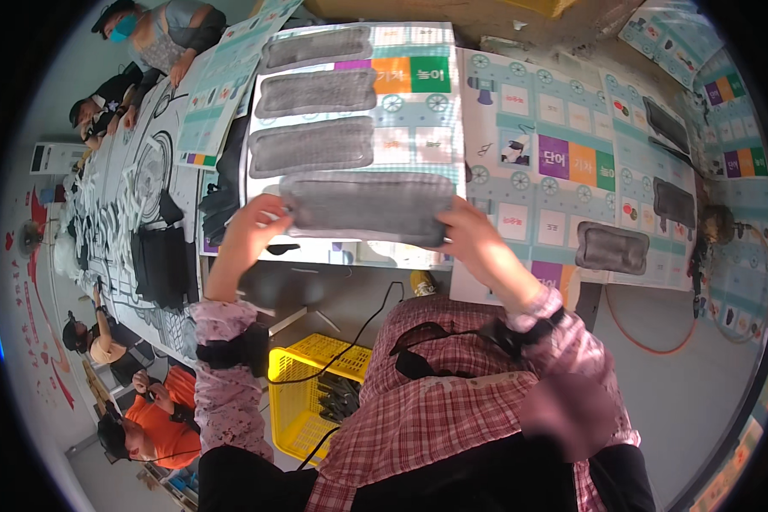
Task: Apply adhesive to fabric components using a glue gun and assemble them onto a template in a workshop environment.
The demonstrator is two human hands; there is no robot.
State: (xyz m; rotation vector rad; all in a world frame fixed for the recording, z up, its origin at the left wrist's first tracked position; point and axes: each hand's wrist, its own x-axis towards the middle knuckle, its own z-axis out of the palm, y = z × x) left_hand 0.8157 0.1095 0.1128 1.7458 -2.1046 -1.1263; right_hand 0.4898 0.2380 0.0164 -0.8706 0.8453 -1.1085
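Note:
Between my two hands is a dark grey, rounded rectangular fabric piece [367, 206], stretched lengthwise near the front of a printed board [439, 128]. My left hand [254, 230] pinches its left end. At the right end, my right hand [474, 235] grips it between thumb and fingers. Three similar grey pieces [311, 147] lie in a column just beyond, on the same board. What the pieces are for cannot be made out.
Right of the board, another printed sheet [520, 200] carries more grey pieces [613, 247]. A yellow plastic basket [294, 414] with dark pieces inside stands below, near a black cord [363, 328]. Black cloth [164, 269] and white strips [124, 205] cover the left table, where other people work.

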